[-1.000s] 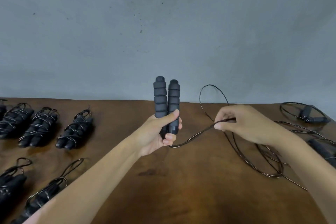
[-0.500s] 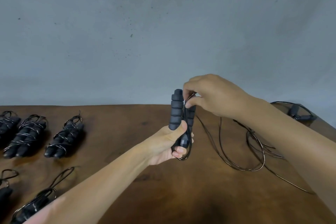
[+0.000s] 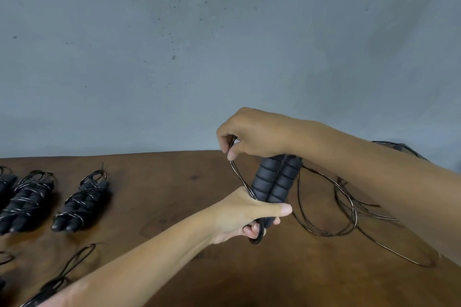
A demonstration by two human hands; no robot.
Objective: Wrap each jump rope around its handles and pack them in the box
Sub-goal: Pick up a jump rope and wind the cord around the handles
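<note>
My left hand (image 3: 243, 217) grips the lower ends of two black ribbed jump-rope handles (image 3: 274, 182), held side by side and tilted to the right. Above their tops, my right hand (image 3: 252, 138) pinches the thin black rope (image 3: 237, 172), which runs down the handles' left side and loops under my left fingers. The loose rest of the rope (image 3: 331, 207) lies in coils on the brown table (image 3: 174, 194) to the right. No box is in view.
Several wrapped rope bundles lie at the left, such as one bundle (image 3: 82, 202) and another bundle (image 3: 27, 197). One more wrapped rope (image 3: 64, 276) lies at the lower left. An unwrapped rope (image 3: 399, 147) shows behind my right forearm. A grey wall stands behind the table.
My right hand has carried the rope from the right, over the handle tops to their left side. The handles have tilted to the right. The view has shifted slightly.
</note>
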